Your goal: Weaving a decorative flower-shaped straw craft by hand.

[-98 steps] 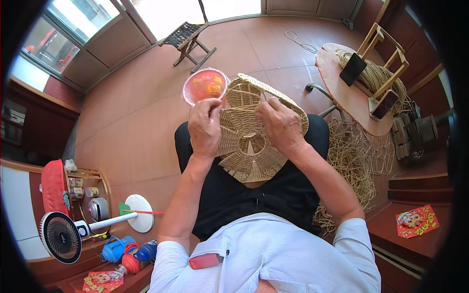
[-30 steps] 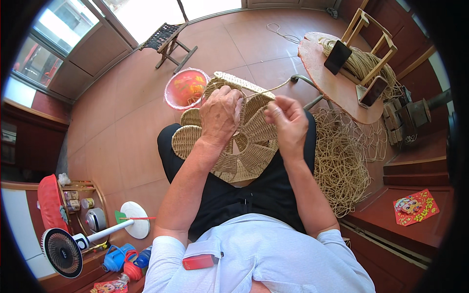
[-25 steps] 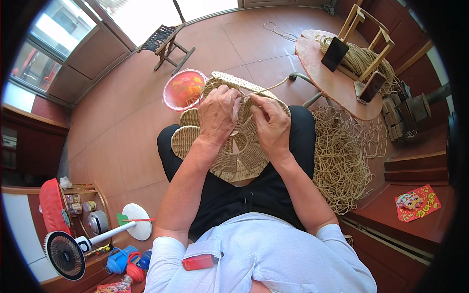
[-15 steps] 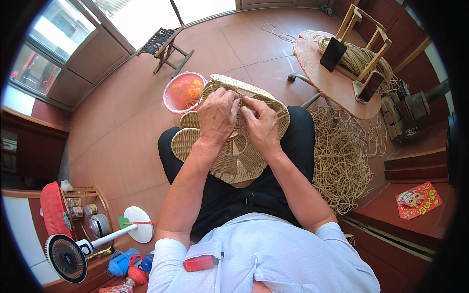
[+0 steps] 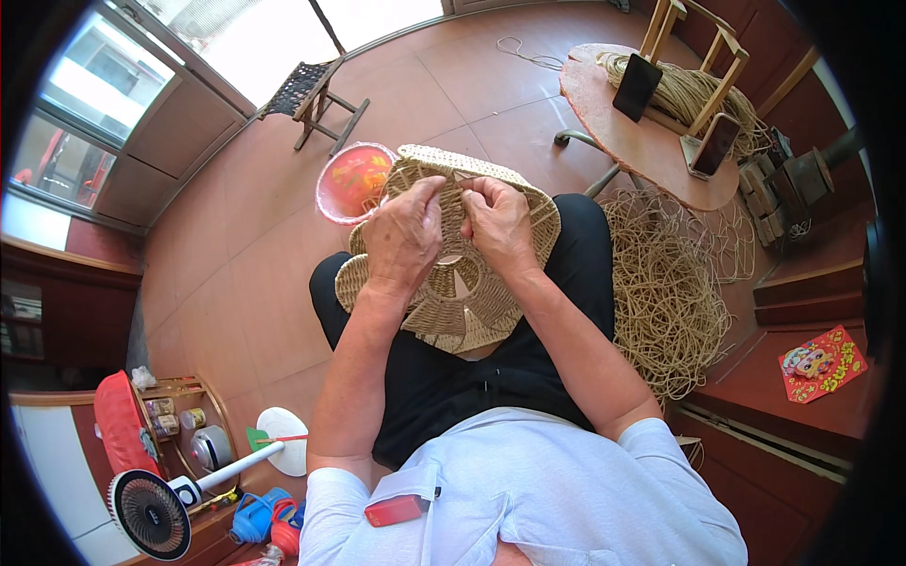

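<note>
A woven straw basket (image 5: 529, 224) with rounded, petal-like panels rests tilted on my lap. My left hand (image 5: 404, 238) is closed at its left part, the fingers curled and partly hidden behind the hand. Close by on the right, over the basket's inside, my right hand (image 5: 494, 223) pinches with thumb and forefinger. A thin straw strand seems to run between the fingertips of both hands near the far rim, though it is too fine to follow clearly. A flower-shaped woven base (image 5: 489, 300) lies below my hands, toward me.
Beyond my left knee stands a pink bucket (image 5: 355, 179). A big heap of loose straw cord (image 5: 665, 292) lies by my right leg. An oval table (image 5: 604, 104) holds more cord and two phones. A folding stool (image 5: 316, 102) and a fan (image 5: 149, 514) stand to the left.
My left hand has shifted slightly left and down, apart from the right hand. My right hand has turned a little, its fingers more curled. The basket stays on my lap.
</note>
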